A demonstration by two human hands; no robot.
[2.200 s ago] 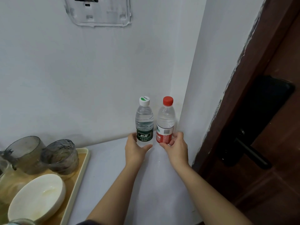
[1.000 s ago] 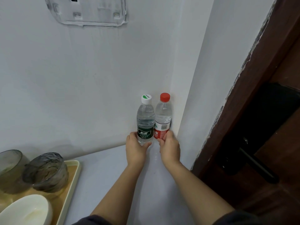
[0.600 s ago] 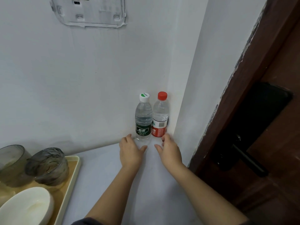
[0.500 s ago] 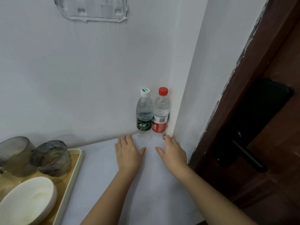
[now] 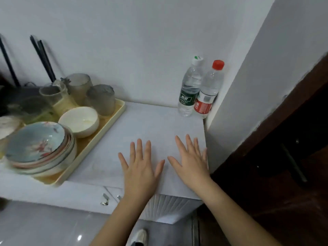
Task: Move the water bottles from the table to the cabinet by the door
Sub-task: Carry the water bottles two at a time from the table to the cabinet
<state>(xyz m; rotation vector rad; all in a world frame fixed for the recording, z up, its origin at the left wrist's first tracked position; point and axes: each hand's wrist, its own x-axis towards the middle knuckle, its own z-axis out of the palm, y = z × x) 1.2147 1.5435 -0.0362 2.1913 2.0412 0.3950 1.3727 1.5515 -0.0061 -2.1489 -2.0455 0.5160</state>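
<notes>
Green-label bottle (image 5: 190,89) touching red-label bottle (image 5: 208,93) (clear, ribbed plastic); hands (image 5: 140,168) splayed

Blurry, edge-cropped dish (image 5: 8,126) at far left

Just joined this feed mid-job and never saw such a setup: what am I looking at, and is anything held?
No machine here: a person's two bare hands, filmed by one wide-angle camera worn on the head, looking forward and down. The left hand and right hand are spread open over the white cabinet top, holding nothing. In the far corner beside the door stand two water bottles, upright, side by side: a green-labelled bottle and a red-capped bottle. The tray at left carries a white bowl, stacked plates and glasses.
</notes>
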